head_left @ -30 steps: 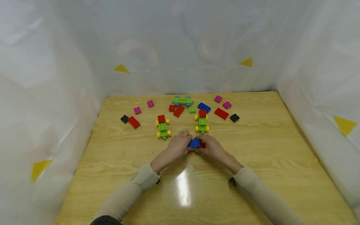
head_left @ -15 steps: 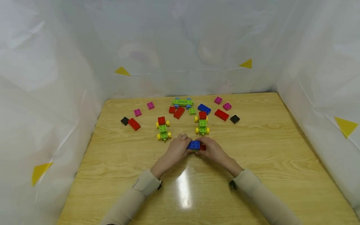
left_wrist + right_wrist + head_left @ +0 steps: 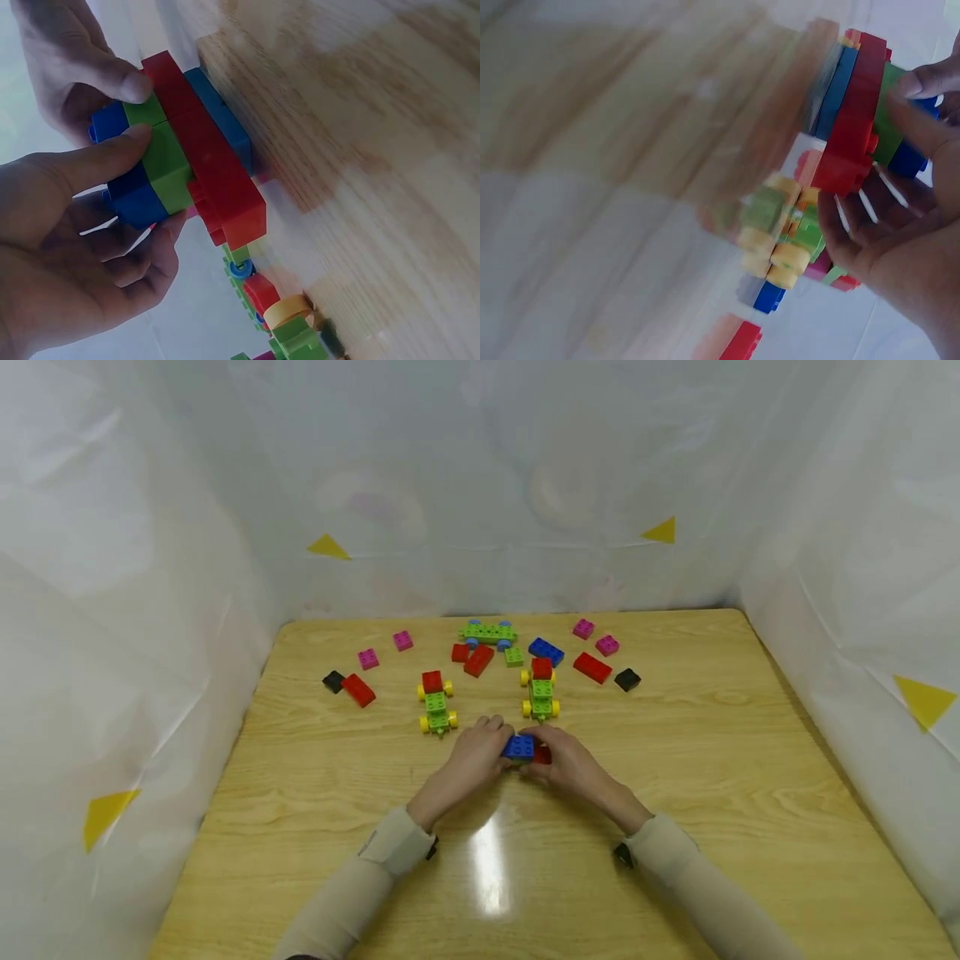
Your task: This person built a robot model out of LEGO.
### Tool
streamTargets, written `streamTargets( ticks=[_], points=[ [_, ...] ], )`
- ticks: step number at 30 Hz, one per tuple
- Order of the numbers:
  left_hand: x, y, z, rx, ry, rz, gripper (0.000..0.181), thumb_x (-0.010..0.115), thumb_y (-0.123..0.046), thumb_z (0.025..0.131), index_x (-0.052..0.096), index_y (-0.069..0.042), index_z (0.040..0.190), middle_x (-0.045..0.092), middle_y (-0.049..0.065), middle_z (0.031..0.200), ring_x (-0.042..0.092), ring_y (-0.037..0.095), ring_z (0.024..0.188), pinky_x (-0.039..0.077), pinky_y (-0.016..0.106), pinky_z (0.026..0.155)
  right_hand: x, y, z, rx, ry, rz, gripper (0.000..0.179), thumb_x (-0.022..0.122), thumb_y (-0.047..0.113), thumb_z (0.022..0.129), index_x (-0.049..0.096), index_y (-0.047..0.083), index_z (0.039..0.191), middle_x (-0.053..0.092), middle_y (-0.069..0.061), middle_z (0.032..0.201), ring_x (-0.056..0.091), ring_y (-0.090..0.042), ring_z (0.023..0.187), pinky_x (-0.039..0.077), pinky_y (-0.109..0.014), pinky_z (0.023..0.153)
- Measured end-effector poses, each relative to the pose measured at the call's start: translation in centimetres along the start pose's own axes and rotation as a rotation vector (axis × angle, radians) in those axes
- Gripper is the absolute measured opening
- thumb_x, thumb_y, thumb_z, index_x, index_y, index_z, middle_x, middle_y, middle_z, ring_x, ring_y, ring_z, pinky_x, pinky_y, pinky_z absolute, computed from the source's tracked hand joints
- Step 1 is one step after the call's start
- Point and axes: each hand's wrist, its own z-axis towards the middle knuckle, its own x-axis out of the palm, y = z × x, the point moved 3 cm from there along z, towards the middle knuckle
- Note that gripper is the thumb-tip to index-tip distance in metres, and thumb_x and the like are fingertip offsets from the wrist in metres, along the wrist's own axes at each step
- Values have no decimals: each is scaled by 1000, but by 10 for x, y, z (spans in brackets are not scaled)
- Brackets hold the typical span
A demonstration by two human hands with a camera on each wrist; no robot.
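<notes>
In front of me both hands hold one stack of toy building bricks. Its top is a blue brick layer (image 3: 518,747), seen from above between my fingers. Side on in the left wrist view, a green layer (image 3: 171,161) lies under the blue, then a longer red layer (image 3: 217,161), and a blue brick (image 3: 225,120) at the bottom, close over the table. My left hand (image 3: 474,756) pinches the stack's left part, thumb on the green. From the right, my right hand (image 3: 567,757) grips the other part, where the red layer juts out past the blue top.
Beyond my hands stand two green cars with yellow wheels, one on the left (image 3: 436,702) and one on the right (image 3: 541,689). A green wheeled base (image 3: 487,633) sits at the back. Loose red, pink, black, green and blue bricks (image 3: 546,651) lie around them.
</notes>
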Motion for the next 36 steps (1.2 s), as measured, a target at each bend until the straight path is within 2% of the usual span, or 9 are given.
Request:
streamTargets(
  ticks=[4,6,9,13,15,18,23,29,36],
  points=[
    [0,2,-1,-11,12,-10,35,75,-19,85,64,-5,116,60,7,105,55,22,96,51,35,77,-5,-4,-3,17,29,46,59,69,33,89,49,7,138,60,-9,122,57,-24,110,48,-44,93],
    [2,4,-1,-19,14,-23,35,75,-20,85,64,-5,115,60,7,106,55,22,96,50,34,78,-13,-7,-5,13,-3,77,54,62,35,94,49,6,138,62,-8,120,58,-25,109,48,-46,92],
    [5,10,-1,-35,5,-86,36,75,-20,85,64,-5,116,59,6,106,54,21,97,49,34,80,-31,-14,-5,-30,-144,97,42,56,28,99,53,5,134,67,-7,109,62,-23,100,51,-45,86],
    [9,22,0,-49,-24,-207,38,76,-21,84,65,-5,116,58,4,105,51,19,94,46,31,81,-64,-32,8,-70,-352,71,35,53,21,100,55,6,132,70,-6,100,65,-19,89,52,-35,77],
    [10,27,0,-48,-40,-254,39,76,-22,83,65,-5,116,58,4,104,50,18,93,46,30,80,-78,-45,19,-68,-406,52,36,53,20,100,55,5,133,70,-7,99,65,-19,87,52,-34,75],
    [11,32,0,-49,-52,-296,40,78,-23,82,65,-5,115,57,4,103,49,17,92,46,29,79,-93,-64,38,-25,-434,24,36,53,20,100,55,2,131,68,-12,101,64,-24,89,51,-39,77],
    [17,35,-3,-52,-47,-355,41,78,-23,82,65,-4,115,57,4,105,49,19,96,46,30,83,-101,-84,70,39,-412,-50,34,56,12,98,56,-3,128,65,-19,102,62,-32,92,51,-48,81],
    [25,37,-5,-69,-59,-447,41,79,-23,81,65,-5,114,58,3,105,48,18,97,44,29,82,-101,-94,104,96,-287,-154,37,59,8,95,54,-5,129,63,-22,105,61,-36,97,49,-51,85],
    [27,33,-3,-63,-85,-403,42,81,-27,78,67,-9,113,59,1,103,47,18,97,42,30,83,-89,-112,121,184,-127,-186,42,57,17,98,50,-4,134,57,-24,121,55,-39,108,46,-53,90]
  ],
)
